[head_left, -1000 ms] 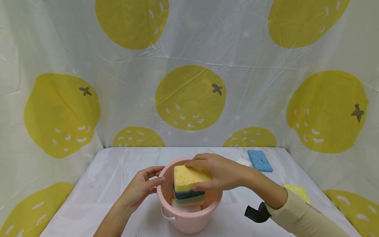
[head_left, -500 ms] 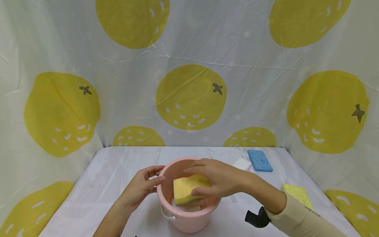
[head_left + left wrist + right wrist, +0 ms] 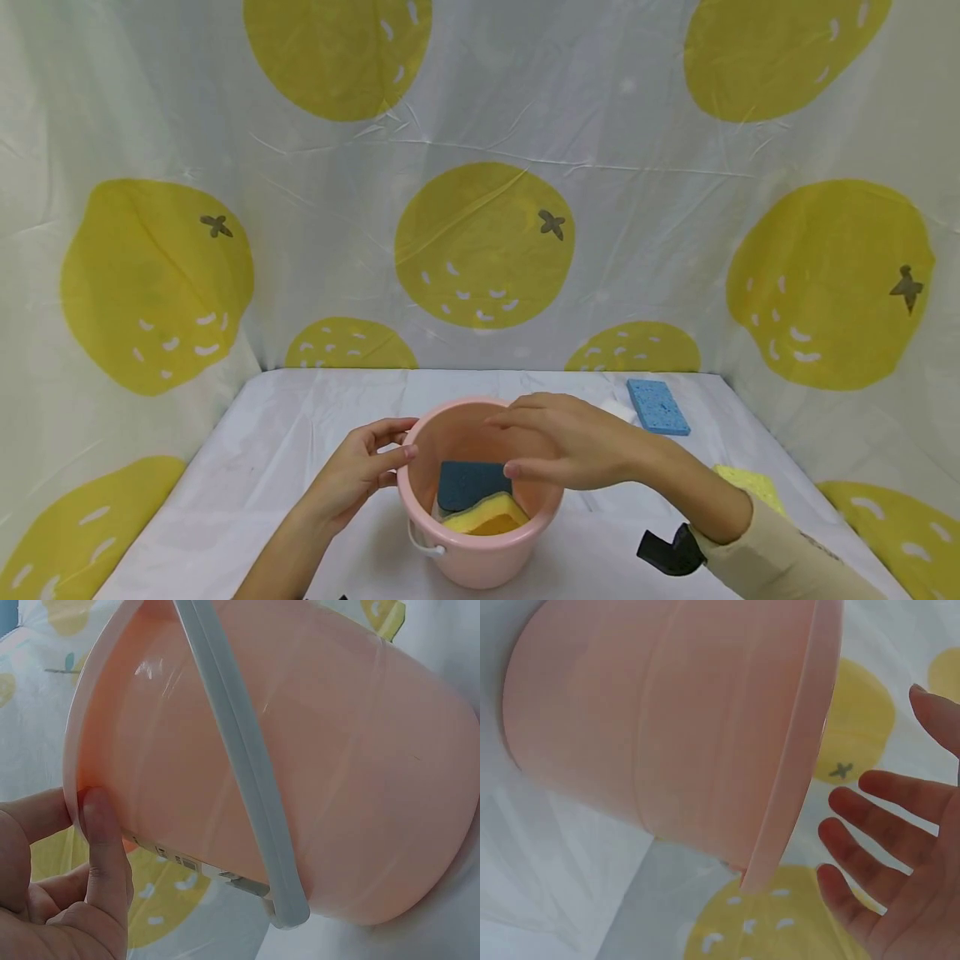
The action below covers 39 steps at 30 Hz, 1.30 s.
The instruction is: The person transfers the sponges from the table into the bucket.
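Observation:
A pink bucket (image 3: 483, 558) stands upright on the white cloth, its pale handle (image 3: 247, 750) hanging down the outside. My left hand (image 3: 360, 467) pinches the bucket's left rim between thumb and fingers, as the left wrist view also shows. Inside lie a yellow sponge (image 3: 487, 514), tilted near the front wall, and a dark blue-green pad (image 3: 472, 483) behind it. What lies beneath them is mostly hidden. Over the bucket's right rim hovers my right hand (image 3: 577, 442), fingers spread and holding nothing; the right wrist view shows it apart from the rim.
To the right on the cloth lie a blue sponge (image 3: 658, 407) and a yellow sponge (image 3: 750, 487), the latter partly covered by the right sleeve. A white piece (image 3: 618, 410) shows behind the right forearm. Lemon-printed curtains (image 3: 480, 100) enclose the back and sides.
The right hand has let go of the yellow sponge, which dropped and tipped forward inside the bucket, exposing the dark pad. That hand has since risen slightly rightward. The left hand stays on the rim.

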Each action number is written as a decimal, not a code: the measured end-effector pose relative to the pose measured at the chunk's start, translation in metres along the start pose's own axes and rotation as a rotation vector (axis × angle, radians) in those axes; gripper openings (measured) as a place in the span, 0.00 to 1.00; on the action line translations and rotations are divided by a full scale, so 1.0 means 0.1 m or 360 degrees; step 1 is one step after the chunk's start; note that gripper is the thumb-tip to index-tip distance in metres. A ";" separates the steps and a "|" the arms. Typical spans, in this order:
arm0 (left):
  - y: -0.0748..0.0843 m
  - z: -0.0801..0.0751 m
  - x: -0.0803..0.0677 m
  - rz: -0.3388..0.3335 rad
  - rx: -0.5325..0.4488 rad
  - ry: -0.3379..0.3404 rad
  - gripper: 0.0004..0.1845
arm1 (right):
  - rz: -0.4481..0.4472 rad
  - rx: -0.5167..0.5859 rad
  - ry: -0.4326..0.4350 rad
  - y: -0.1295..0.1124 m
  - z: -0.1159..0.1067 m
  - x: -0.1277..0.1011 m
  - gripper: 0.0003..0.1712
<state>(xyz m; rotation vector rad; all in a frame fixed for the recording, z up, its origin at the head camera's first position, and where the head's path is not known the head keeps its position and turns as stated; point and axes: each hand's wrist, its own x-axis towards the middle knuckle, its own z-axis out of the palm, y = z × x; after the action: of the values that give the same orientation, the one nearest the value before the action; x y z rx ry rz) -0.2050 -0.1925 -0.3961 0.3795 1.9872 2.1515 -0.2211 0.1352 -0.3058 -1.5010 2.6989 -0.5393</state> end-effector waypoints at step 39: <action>-0.01 0.00 0.00 -0.0004 -0.0023 -0.0002 0.30 | 0.0333 -0.0088 0.0446 0.84 -0.10 -1.04 0.24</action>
<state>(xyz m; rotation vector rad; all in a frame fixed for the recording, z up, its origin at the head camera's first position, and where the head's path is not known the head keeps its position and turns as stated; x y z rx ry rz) -0.2055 -0.1922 -0.3970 0.3757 1.9695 2.1619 -0.2355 0.2643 -0.3376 -1.2117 3.0568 -0.7185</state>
